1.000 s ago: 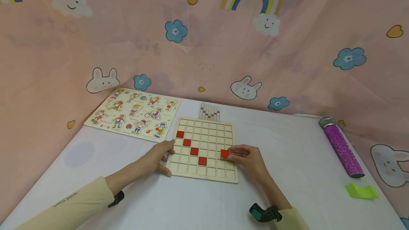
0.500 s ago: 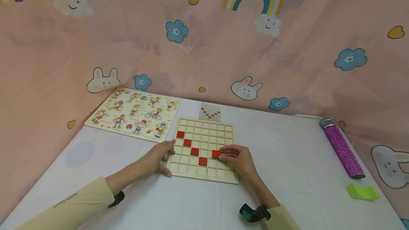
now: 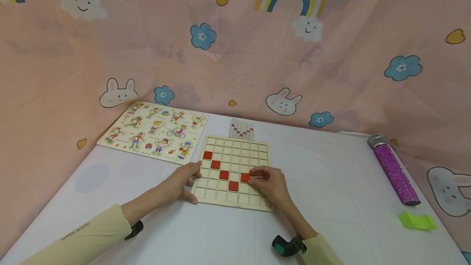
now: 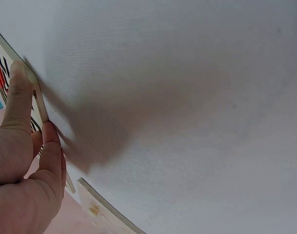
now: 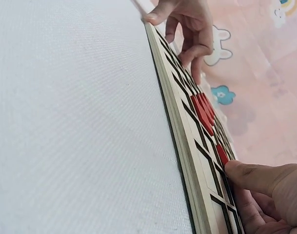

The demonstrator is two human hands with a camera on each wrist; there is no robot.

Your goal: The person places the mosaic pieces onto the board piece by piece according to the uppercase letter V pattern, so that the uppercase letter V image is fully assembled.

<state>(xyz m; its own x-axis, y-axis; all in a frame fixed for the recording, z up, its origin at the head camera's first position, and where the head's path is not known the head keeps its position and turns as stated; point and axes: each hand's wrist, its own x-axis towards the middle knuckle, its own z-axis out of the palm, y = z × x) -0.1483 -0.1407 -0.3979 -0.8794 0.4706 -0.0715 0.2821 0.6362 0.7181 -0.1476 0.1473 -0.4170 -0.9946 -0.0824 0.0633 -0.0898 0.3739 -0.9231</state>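
Note:
A square wooden grid board (image 3: 220,199) lies flat on the white cloth, divided into small square cells. Several red square tiles (image 3: 224,174) form a diagonal from its left side toward the lower middle. At the board's left edge, my left hand (image 3: 176,181) holds the rim, thumb by the near corner; the left wrist view shows its fingers (image 4: 51,151) against the side. Over the board's right half, my right hand (image 3: 273,183) pinches another red tile (image 3: 245,177) by its right side. That tile sits at a cell, up and right of the lowest red tile; whether it is fully seated I cannot tell.
Behind the board lies a small pattern card (image 3: 241,129) with a red V. A picture puzzle board (image 3: 147,134) is at the back left. To the right are a purple glitter tube (image 3: 396,175) and a green block (image 3: 417,221). A pink patterned curtain (image 3: 235,60) hangs behind.
My right hand has moved left across the board with the red tile, from near the right edge to a cell closer to the diagonal. My left hand stays in place.

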